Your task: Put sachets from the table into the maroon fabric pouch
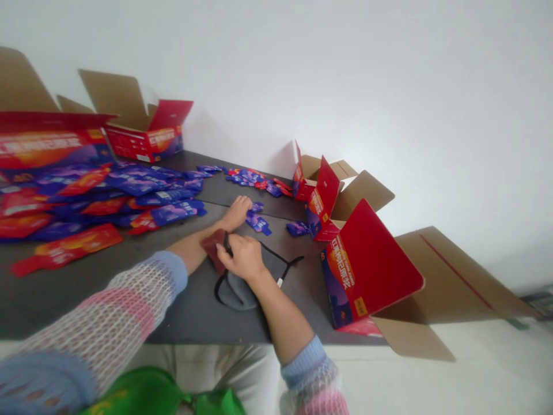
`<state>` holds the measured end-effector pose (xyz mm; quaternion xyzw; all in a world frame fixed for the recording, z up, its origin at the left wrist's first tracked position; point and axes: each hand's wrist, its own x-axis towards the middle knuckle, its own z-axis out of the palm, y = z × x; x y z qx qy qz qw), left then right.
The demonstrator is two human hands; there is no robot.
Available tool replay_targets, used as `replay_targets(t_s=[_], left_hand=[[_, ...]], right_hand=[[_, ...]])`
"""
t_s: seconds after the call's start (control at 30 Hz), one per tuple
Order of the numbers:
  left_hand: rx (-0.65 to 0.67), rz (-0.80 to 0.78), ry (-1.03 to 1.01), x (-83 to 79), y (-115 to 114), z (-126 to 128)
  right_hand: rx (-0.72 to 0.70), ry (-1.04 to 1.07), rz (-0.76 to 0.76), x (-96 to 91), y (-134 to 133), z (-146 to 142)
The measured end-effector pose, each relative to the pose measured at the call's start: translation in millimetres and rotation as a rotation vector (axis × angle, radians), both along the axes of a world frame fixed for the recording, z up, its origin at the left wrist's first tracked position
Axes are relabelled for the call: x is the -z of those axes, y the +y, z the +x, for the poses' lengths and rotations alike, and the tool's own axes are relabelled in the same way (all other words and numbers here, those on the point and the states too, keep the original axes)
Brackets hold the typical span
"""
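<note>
My right hand [245, 256] is closed on a soft cloth item with a grey part [242, 291] and a brown part [215, 248], edged with black cord. Its brown end lies against my left forearm near the wrist. Beyond it, my left hand [237, 213] rests on the dark table with fingers curled under. A small purple pouch [258, 223] lies just right of the left fingers. Whether those fingers hold anything is hidden.
Many purple and red pouches [147, 181] are heaped at the left, with a smaller group [246, 177] at the back. Open red cartons [144, 141] stand behind the heap. More open cartons line the right, the nearest carton [345, 276] by the table's front edge.
</note>
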<state>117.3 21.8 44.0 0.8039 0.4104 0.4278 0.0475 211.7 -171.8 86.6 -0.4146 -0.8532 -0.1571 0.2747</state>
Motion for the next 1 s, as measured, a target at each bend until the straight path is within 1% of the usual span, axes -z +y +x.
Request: replay_targets(t_s=[0.1,0.13,0.2,0.3,0.37,0.47,0.57,0.63,0.7,0.77,0.83,0.87,0.93,1.0], left_hand=[[-0.044,-0.017,-0.082,3.7,-8,-16],[-0.039,-0.023,-0.095,5.0,-12,-25],[0.012,-0.036,-0.089,7.7,-25,-50],[0.119,-0.052,-0.035,12.2,-56,-92],[0.144,-0.043,-0.024,15.6,-83,-116],[0.227,-0.048,-0.011,20.0,-122,-136],[0.327,-0.075,0.047,21.0,-149,-137],[0.398,-0.06,0.124,18.2,-158,-134],[0.48,0.007,0.243,11.6,-163,-131],[0.515,0.099,0.36,1.9,-170,-129],[0.496,0.16,0.437,-8.0,-180,-127],[0.474,0.172,0.471,-11.7,-186,-126],[0.413,0.175,0.574,-14.7,-202,-122],[0.289,0.18,0.686,-10.5,-217,-114]], right_hand=[[0.022,0.03,0.019,0.9,6,4],[0.032,0.044,0.03,1.9,8,6],[0.045,0.075,0.056,5.4,13,7],[0.039,0.166,0.096,12.7,18,9],[0.039,0.265,0.114,16.1,21,10],[0.076,0.417,0.114,14.7,23,17],[0.153,0.571,0.127,7.3,24,29],[0.201,0.642,0.136,1.4,23,35],[0.243,0.631,0.103,-3.6,20,37],[0.286,0.524,0.008,-6.0,15,31],[0.3,0.367,-0.123,-4.4,8,18],[0.28,0.281,-0.187,-2.2,4,11],[0.173,0.113,-0.271,4.2,-3,-3],[0.022,-0.025,-0.302,11.3,-7,-13]])
